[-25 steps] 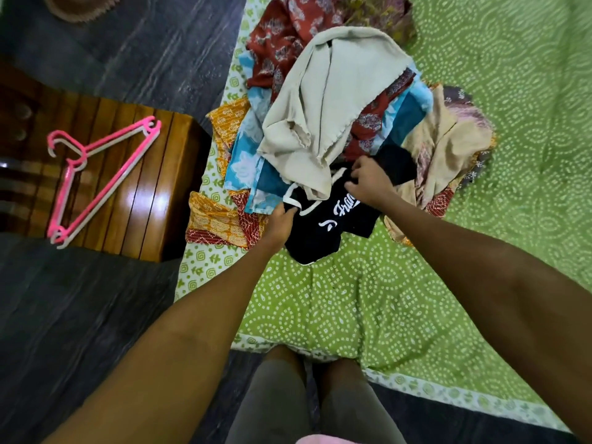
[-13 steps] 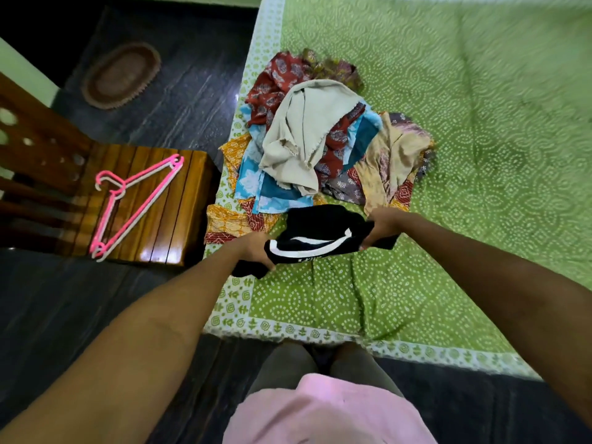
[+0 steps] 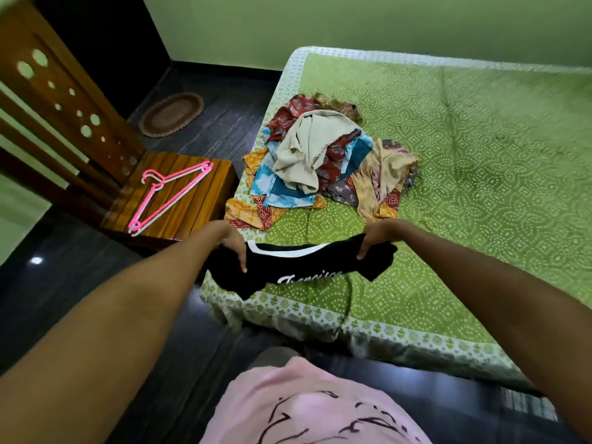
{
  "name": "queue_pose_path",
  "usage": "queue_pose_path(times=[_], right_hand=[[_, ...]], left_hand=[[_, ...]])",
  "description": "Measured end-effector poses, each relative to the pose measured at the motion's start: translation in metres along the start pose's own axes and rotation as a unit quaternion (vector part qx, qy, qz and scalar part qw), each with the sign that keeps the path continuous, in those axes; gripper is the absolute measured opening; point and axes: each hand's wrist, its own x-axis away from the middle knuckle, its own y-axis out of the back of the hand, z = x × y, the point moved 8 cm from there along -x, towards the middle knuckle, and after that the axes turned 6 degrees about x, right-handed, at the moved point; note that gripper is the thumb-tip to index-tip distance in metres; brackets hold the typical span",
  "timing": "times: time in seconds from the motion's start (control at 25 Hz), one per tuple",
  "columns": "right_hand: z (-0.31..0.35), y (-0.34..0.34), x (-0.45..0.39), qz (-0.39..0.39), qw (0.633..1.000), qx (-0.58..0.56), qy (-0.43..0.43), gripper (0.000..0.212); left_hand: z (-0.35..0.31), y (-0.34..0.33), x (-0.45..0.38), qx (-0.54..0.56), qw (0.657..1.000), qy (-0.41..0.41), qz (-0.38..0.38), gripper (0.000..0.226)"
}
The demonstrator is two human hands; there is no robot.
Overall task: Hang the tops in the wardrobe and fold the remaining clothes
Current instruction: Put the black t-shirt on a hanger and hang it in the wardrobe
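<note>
A black top point(image 3: 298, 267) with a white-trimmed neckline and white script lettering is held stretched between two bare hands above the near edge of a bed point(image 3: 480, 161) covered in a green patterned sheet. The left hand point(image 3: 232, 243) is closed on one shoulder of the top, fingers draped over the front of the cloth; the right hand point(image 3: 379, 233) is clamped on the other shoulder, with the sleeve hanging past it. The garment is bunched along its upper edge and sags slightly in the middle, clear of the sheet.

Behind it, a pile point(image 3: 323, 165) of clothes is seen heaped on the bed near its left edge, a beige piece on top, with blue, red, orange and tan prints spread under and around it. The pile is well apart from the held top.

Two hangers point(image 3: 166, 197), pink and white, are laid together on the seat of a wooden chair point(image 3: 179, 203) standing just beside the bed. A small oval mat point(image 3: 171, 114) is seen on the dark floor beyond the chair. A pink shirt point(image 3: 307, 408) worn by the person fills the bottom of the frame.
</note>
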Motion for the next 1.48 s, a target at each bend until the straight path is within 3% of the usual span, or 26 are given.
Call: queue_pose_path(times=[0.08, 0.2, 0.24, 0.36, 0.56, 0.64, 0.76, 0.84, 0.88, 1.0, 1.16, 1.24, 1.48], right_hand=[[-0.007, -0.011, 0.007, 0.035, 0.997, -0.067, -0.012, 0.023], [-0.012, 0.006, 0.01, -0.083, 0.991, -0.1, 0.018, 0.04], [-0.011, 0.008, 0.012, -0.118, 0.988, -0.092, 0.029, 0.039], [-0.014, -0.005, 0.008, -0.131, 0.989, -0.062, 0.032, 0.031], [-0.019, -0.018, -0.021, -0.039, 0.999, -0.016, -0.01, 0.031], [-0.017, 0.0, -0.042, -0.031, 0.999, -0.021, -0.037, 0.033], [-0.019, 0.061, -0.074, -0.219, 0.968, -0.048, -0.111, 0.033], [-0.018, 0.094, -0.086, -0.341, 0.918, -0.07, -0.19, 0.033], [-0.012, 0.101, -0.095, -0.354, 0.908, -0.066, -0.215, 0.034], [0.023, 0.099, -0.14, -0.315, 0.923, -0.084, -0.206, 0.032], [0.111, 0.071, -0.216, -0.198, 0.972, -0.097, -0.087, 0.011], [0.172, 0.064, -0.25, -0.138, 0.988, -0.069, -0.028, 0.012], [0.364, 0.07, -0.339, -0.092, 0.986, 0.019, 0.134, 0.015]], left_hand=[[0.0, -0.002, 0.012, -0.008, 1.0, -0.006, -0.023, 0.058], [-0.003, 0.039, 0.021, 0.013, 0.962, -0.084, -0.258, 0.059], [-0.003, 0.047, 0.021, 0.008, 0.949, -0.097, -0.3, 0.055], [-0.006, 0.047, 0.004, -0.018, 0.949, -0.116, -0.294, 0.055], [0.005, 0.038, -0.048, -0.069, 0.975, -0.13, -0.165, 0.033], [0.006, 0.065, -0.07, -0.048, 0.967, -0.158, -0.196, 0.028], [-0.01, 0.129, -0.081, 0.072, 0.911, -0.221, -0.34, 0.022], [-0.014, 0.169, -0.086, 0.134, 0.879, -0.198, -0.411, 0.027], [-0.013, 0.186, -0.093, 0.144, 0.878, -0.18, -0.42, 0.031], [0.0, 0.215, -0.132, 0.129, 0.907, -0.157, -0.37, 0.041], [0.055, 0.217, -0.176, 0.157, 0.92, -0.149, -0.328, 0.034], [0.102, 0.212, -0.195, 0.202, 0.92, -0.121, -0.314, 0.036], [0.236, 0.209, -0.247, 0.231, 0.913, -0.011, -0.335, 0.039]])
